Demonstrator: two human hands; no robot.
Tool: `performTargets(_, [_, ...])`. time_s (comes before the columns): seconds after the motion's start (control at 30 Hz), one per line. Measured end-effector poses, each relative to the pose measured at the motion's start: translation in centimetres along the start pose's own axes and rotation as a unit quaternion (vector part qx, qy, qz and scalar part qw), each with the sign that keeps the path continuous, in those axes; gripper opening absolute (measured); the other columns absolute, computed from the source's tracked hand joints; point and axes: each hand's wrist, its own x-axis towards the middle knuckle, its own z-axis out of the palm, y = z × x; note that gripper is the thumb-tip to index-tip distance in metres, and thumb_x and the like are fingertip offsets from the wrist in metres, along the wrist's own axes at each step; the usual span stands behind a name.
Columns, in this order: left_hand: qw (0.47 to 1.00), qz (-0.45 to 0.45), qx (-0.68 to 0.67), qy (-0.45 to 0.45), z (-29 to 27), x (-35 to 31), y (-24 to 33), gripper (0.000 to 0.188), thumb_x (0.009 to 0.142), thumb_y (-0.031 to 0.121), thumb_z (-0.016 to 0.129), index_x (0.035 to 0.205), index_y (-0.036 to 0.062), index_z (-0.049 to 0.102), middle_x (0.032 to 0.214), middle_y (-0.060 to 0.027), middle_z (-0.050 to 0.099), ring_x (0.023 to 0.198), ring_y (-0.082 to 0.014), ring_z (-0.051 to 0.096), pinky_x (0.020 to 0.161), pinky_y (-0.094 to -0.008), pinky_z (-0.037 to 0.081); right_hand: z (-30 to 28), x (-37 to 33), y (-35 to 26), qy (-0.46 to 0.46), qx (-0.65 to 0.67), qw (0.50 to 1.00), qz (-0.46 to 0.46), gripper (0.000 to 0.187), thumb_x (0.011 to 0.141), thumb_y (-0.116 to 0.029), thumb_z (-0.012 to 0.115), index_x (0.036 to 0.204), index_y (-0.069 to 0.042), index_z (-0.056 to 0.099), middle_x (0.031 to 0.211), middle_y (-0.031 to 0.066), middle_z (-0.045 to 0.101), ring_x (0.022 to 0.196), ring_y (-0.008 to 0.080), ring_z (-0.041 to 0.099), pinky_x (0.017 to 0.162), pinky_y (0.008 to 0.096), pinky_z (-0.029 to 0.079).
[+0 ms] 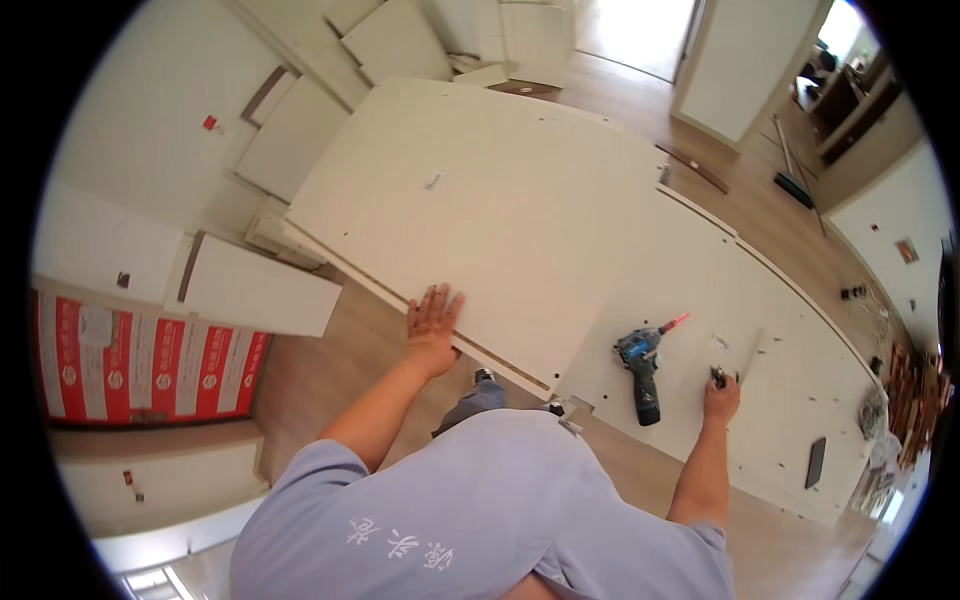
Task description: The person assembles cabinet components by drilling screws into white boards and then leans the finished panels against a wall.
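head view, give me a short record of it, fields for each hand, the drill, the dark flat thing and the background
left hand: left hand flat on a large white panel, near its grooved edge
right hand: right hand gripping a small dark object, kind unclear
drill: blue and black drill, lying between the hands
dark flat thing: dark rectangular object, right of the right hand
background: broom, upper right

Drill (640,375) on panel (775,400), between left hand (433,328) and right hand (720,398).

Home interior, probably under renovation: large board (500,200) at centre, drill (638,370) right of centre, panels (395,45) at upper left, doorway (635,35) at top.
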Motion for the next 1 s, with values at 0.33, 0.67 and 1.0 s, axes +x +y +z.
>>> performTargets(0.33, [1.000,0.005,0.004,0.008,0.2,-0.2,0.2,0.100,0.078,0.027,0.078,0.163,0.0202,0.026,0.171,-0.0126,0.018,0.158,-0.0346,0.013,0.128,-0.0550,0.006,-0.8,0.7,-0.5,-0.014,0.071,0.991,0.109,0.030,0.075,-0.020,0.074,0.102,-0.008,0.075,0.099,0.0146,0.077,0.095,0.0319,0.074,0.088,0.0405,0.057])
performTargets(0.67, [0.994,0.002,-0.014,-0.111,-3.1,-0.1,1.4,0.112,0.078,0.033,0.082,0.166,0.0187,0.015,0.173,-0.0166,0.005,0.161,-0.0344,0.002,0.129,-0.0520,0.003,-1.1,-0.9,1.8,0.003,0.206,0.967,0.152,0.025,0.075,-0.021,0.077,0.097,-0.009,0.078,0.091,0.0099,0.078,0.085,0.0249,0.075,0.081,0.0374,0.058])
performTargets(1.0, [0.714,0.035,-0.644,-0.274,-5.2,0.8,12.3,0.060,0.101,0.037,0.065,0.146,0.0016,0.050,0.149,-0.0160,0.052,0.138,-0.0318,0.050,0.113,-0.0452,0.044,-7.4,-6.6,-7.3,-0.045,0.438,0.898,0.000,0.019,0.081,-0.009,0.075,0.099,-0.002,0.075,0.082,0.0036,0.072,0.074,0.0094,0.066,0.069,0.0261,0.054])
